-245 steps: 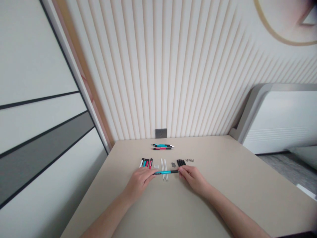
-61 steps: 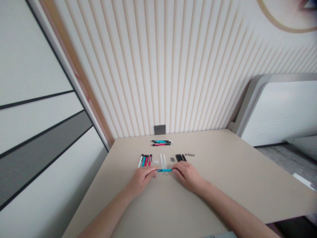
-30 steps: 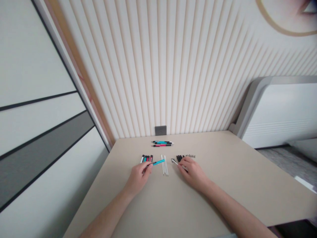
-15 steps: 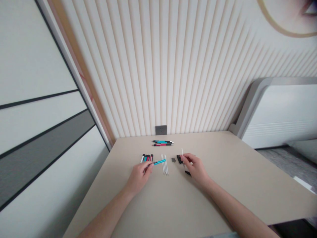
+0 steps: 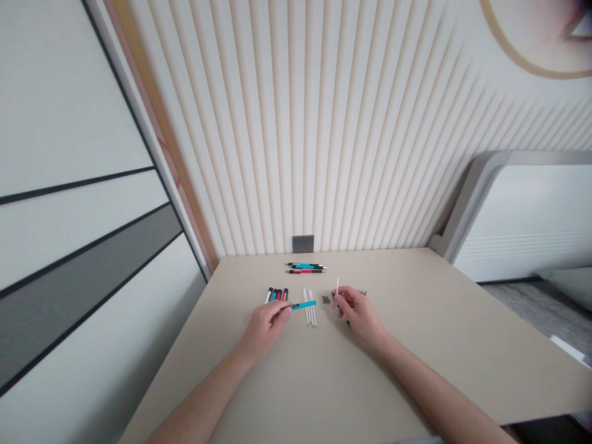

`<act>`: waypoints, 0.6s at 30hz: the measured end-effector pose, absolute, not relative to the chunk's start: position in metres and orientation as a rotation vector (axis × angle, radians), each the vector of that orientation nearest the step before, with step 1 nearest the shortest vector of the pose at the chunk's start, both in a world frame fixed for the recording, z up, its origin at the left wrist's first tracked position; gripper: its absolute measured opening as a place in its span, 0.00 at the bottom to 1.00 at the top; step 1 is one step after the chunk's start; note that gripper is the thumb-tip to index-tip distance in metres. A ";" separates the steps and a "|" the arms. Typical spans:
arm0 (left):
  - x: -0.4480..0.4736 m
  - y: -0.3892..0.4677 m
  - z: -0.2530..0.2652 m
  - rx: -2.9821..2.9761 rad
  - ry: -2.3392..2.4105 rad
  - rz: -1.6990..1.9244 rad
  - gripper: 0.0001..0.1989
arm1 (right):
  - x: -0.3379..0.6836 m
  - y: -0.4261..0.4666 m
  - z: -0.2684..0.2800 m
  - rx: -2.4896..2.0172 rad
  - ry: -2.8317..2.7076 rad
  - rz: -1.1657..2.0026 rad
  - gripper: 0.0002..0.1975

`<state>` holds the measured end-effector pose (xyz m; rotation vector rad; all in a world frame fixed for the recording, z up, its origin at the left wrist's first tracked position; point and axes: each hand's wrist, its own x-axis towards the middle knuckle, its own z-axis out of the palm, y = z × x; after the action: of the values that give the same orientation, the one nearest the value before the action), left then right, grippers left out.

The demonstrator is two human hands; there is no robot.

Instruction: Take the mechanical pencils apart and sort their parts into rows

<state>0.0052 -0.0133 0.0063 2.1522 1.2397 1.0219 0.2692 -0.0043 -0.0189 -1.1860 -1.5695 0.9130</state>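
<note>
My left hand (image 5: 264, 325) pinches a blue pen barrel (image 5: 305, 304), which points right over the white refills. Between the thumb and fingers of my right hand (image 5: 359, 311) stands a thin white pen refill (image 5: 337, 287), nearly upright; a small part shows at its lower end, too small to make out. White refills (image 5: 309, 314) lie side by side on the table between my hands. Just left of my right hand is a small cluster of dark grey parts (image 5: 326, 300). Behind my left hand several pen barrels (image 5: 277, 294) in white, blue and red form a row.
Assembled pens (image 5: 305, 268), blue and red with black, lie near the back of the beige table (image 5: 296, 382). Small metallic pieces (image 5: 362, 292) sit beyond my right hand. A dark wall socket (image 5: 303, 243) is on the ribbed wall behind.
My right hand has moved slightly left with the refill, now covering most of the black parts there. My left hand and the blue barrel have shifted a little to the right.
</note>
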 end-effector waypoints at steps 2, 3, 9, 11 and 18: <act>0.007 -0.015 0.010 2.154 1.108 1.018 0.14 | 0.266 -0.009 -0.015 -1.192 -1.699 0.843 0.17; 0.009 -0.016 0.012 2.147 1.046 1.009 0.14 | 0.264 -0.011 -0.013 -1.190 -1.776 0.802 0.15; 0.016 -0.019 0.011 2.071 0.882 0.956 0.13 | 0.247 -0.022 -0.003 -1.005 -2.177 0.649 0.11; 0.017 -0.019 0.008 2.028 0.906 0.947 0.13 | 0.243 -0.024 -0.004 -0.999 -2.223 0.607 0.11; 0.016 -0.015 0.000 1.843 1.022 0.970 0.18 | 0.243 -0.026 -0.004 -1.054 -2.234 0.520 0.11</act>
<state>0.0160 -0.0148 0.0003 1.8434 1.0221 0.9696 0.2432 -0.0265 -0.0045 -1.0539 -2.2343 0.5198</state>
